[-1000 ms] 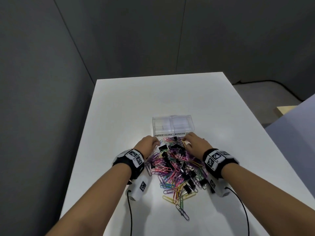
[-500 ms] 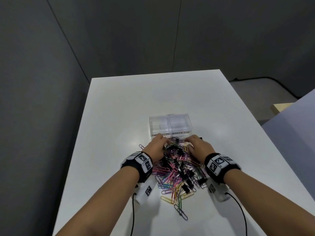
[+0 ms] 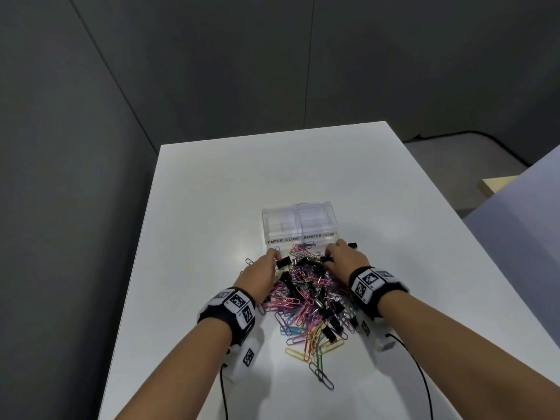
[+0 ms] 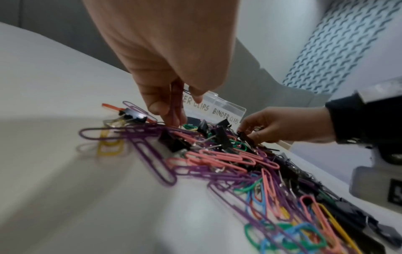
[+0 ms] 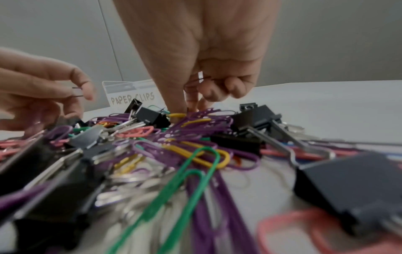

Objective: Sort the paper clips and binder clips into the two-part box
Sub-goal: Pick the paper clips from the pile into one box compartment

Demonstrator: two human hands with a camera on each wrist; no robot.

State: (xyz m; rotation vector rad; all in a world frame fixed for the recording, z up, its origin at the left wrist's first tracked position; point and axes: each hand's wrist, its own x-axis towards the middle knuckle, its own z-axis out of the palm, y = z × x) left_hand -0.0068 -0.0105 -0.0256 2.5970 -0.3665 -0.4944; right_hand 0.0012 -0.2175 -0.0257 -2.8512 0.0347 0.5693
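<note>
A pile of coloured paper clips and black binder clips [image 3: 309, 298] lies on the white table [image 3: 212, 207], just in front of the clear two-part box [image 3: 300, 225]. The box is labelled PAPER CLIPS on its left half and BINDER CLIPS on its right half. My left hand [image 3: 274, 259] is at the pile's far left edge, and its thumb and finger pinch a purple paper clip [image 4: 174, 101]. My right hand [image 3: 328, 257] is at the far right edge, fingers curled, pinching a black binder clip [image 4: 243, 135]. A bit of silver wire [image 5: 200, 76] shows inside its curled fingers.
Stray paper clips [image 3: 249, 262] lie left of the pile, and one binder clip [image 3: 353, 245] sits by the box's right corner. Cables [image 3: 222, 386] run from both wrist units toward me. Dark walls stand close along the table's left and far sides.
Both hands have stayed at the pile's far edge by the box. The left hand has shifted in toward the pile and closed its fingertips on a clip.
</note>
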